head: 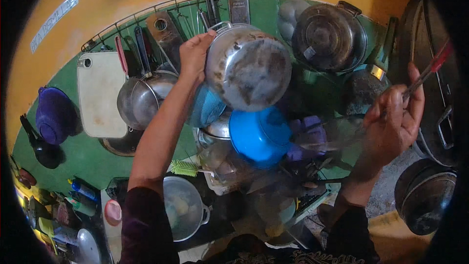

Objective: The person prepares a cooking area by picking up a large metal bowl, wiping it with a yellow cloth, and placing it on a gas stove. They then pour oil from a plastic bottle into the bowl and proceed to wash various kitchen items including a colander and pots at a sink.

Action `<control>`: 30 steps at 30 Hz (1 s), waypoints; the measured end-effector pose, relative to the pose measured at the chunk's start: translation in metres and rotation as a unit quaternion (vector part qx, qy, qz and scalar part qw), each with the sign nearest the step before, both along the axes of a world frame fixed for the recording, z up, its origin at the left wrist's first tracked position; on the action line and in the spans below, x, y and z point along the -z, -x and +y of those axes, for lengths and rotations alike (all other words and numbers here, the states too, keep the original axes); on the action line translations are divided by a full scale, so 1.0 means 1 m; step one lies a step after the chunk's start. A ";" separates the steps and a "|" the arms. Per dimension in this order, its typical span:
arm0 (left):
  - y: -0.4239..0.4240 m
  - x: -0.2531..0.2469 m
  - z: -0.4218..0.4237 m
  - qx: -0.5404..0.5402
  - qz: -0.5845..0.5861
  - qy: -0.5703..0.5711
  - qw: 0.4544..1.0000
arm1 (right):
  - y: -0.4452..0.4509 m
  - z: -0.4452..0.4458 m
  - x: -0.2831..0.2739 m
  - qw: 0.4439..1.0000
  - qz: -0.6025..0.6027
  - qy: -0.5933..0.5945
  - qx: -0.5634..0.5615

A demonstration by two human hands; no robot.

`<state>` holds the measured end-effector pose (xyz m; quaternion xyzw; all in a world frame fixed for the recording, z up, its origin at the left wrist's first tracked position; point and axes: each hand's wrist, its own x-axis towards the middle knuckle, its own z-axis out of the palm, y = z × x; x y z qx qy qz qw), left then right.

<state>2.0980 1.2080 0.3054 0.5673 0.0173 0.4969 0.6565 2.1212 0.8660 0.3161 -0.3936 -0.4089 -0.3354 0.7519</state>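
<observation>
My left hand point(194, 57) reaches up against the green wall and grips an aluminium pot point(253, 68) at its edge beside the wire handle. The pot's scorched, stained base faces me. My right hand point(394, 121) is raised at the right, its fingers around a thin metal utensil with a red part point(441, 58); its working end is not clear. Just below the pot sits a blue plastic bowl or basin point(260, 137), with a lighter blue basket point(207, 106) partly hidden behind my left arm and the pot.
A wire rack point(150, 9) along the wall carries graters and utensils. A white cutting board point(100, 95), a metal pan point(137, 102) and a dark pot point(326, 36) hang around. Lower down are a pot with contents point(183, 209), a green bristle brush point(184, 168) and a dish rack point(311, 205).
</observation>
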 end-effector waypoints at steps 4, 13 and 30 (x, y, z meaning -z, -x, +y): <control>-0.029 0.012 0.024 -0.075 -0.064 -0.032 0.995 | 0.005 -0.007 0.008 1.000 0.022 0.015 0.011; -0.075 -0.006 0.064 -0.214 0.009 -0.204 0.955 | 0.008 -0.024 0.031 0.994 0.053 0.084 0.036; -0.116 -0.039 0.094 -0.330 0.000 -0.183 0.926 | 0.007 -0.035 0.052 0.979 0.104 0.173 0.031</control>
